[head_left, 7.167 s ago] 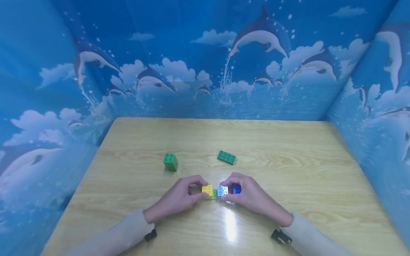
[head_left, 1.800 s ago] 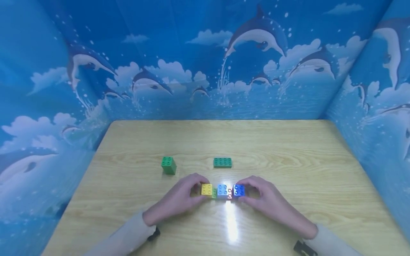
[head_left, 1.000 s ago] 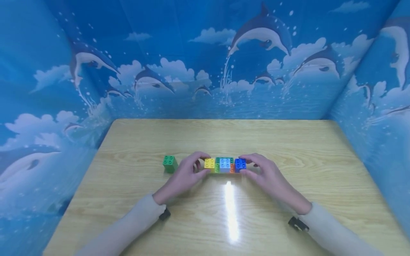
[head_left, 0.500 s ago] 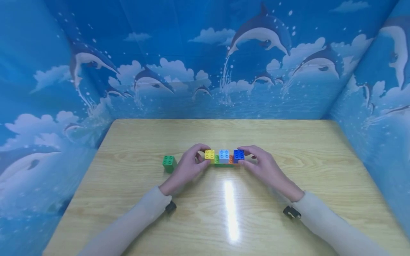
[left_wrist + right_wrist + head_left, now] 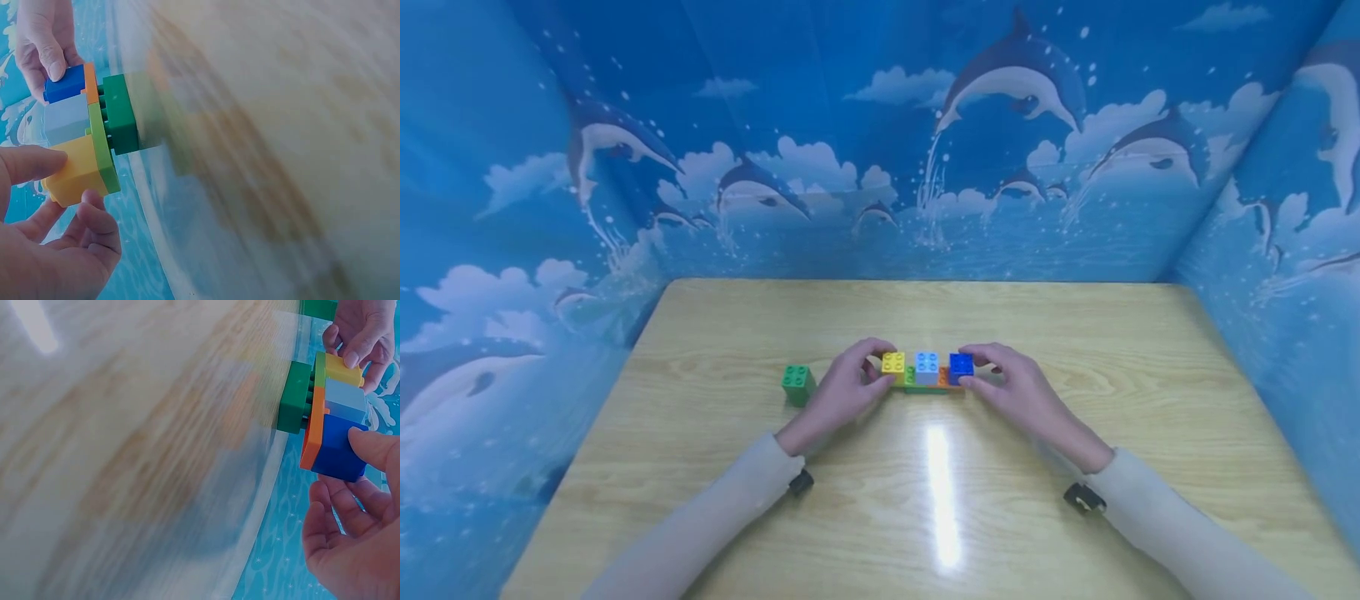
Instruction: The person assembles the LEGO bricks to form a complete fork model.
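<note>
My left hand (image 5: pixel 844 390) pinches a yellow building block (image 5: pixel 892 367) between thumb and fingers. Opposite it, my right hand (image 5: pixel 1021 392) pinches a dark blue block (image 5: pixel 961 368). A light blue block (image 5: pixel 927 368) stands between these two. All three sit in a row on a thin light green block (image 5: pixel 104 150) and a thin orange block (image 5: pixel 314 428), laid end to end. Beneath the row's middle lies a dark green block (image 5: pixel 120 114). Both wrist views show its studs in a narrow gap under the thin blocks. The fingers on the far sides are partly hidden.
A tall green block (image 5: pixel 798 386) stands on the wooden table (image 5: pixel 737 317), just left of my left hand. Blue dolphin-print walls (image 5: pixel 880 167) enclose the table at the back and sides. A bright light reflection lies on the tabletop in front of the blocks.
My right hand has gone from the light blue block to the dark blue one. Both hands have carried the row away from me, over the dark green block. The last half second shows little movement.
</note>
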`<state>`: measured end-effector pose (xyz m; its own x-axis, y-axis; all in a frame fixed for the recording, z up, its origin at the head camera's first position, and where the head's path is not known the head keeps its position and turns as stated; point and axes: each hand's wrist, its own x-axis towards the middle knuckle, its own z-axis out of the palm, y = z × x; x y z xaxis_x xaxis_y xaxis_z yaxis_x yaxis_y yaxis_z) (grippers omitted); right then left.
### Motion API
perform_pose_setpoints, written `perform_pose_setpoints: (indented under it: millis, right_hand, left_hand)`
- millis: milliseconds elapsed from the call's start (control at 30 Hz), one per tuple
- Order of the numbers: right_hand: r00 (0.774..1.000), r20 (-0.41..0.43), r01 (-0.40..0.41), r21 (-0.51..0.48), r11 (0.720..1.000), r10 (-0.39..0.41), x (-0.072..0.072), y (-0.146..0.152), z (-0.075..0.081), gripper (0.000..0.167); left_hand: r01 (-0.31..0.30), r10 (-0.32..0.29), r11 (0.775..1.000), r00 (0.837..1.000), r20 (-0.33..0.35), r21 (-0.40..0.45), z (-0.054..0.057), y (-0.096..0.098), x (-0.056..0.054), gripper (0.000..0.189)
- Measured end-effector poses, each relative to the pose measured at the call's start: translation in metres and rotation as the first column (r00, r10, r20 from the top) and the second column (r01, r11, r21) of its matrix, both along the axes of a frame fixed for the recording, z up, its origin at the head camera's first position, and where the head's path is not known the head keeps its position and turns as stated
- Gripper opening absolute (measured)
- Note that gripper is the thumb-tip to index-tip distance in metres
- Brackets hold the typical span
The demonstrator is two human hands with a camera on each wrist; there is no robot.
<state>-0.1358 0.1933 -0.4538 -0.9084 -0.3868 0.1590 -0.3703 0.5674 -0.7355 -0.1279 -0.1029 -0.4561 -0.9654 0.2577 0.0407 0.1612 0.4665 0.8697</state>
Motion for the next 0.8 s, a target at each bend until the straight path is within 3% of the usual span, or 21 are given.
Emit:
perform_pose_setpoints:
  millis: [233,367,533,800]
  right_hand:
    - [1.000,-0.001,-0.003,0.018,1.000,0.003,-0.001,0.001,0.001,0.047]
    - [1.000,0.018,-0.025,0.010,1.000,0.025,-0.004,-0.005,0.005,0.048]
    - [0.995,0.056,-0.077,-0.052,0.996,0.080,-0.010,-0.018,0.008,0.049]
    - [0.987,0.109,-0.101,-0.132,0.986,0.116,-0.015,-0.029,0.006,0.035]
  left_hand:
    - [0.024,-0.030,0.997,0.995,-0.092,-0.068,-0.004,0.002,-0.002,0.044]
    - [0.012,-0.023,0.993,0.995,-0.092,-0.114,-0.003,0.004,-0.003,0.048]
    - [0.032,-0.038,0.995,0.998,-0.056,-0.094,-0.001,0.010,-0.005,0.052]
    - [0.090,-0.090,0.996,0.994,-0.060,-0.010,-0.002,0.019,-0.012,0.035]
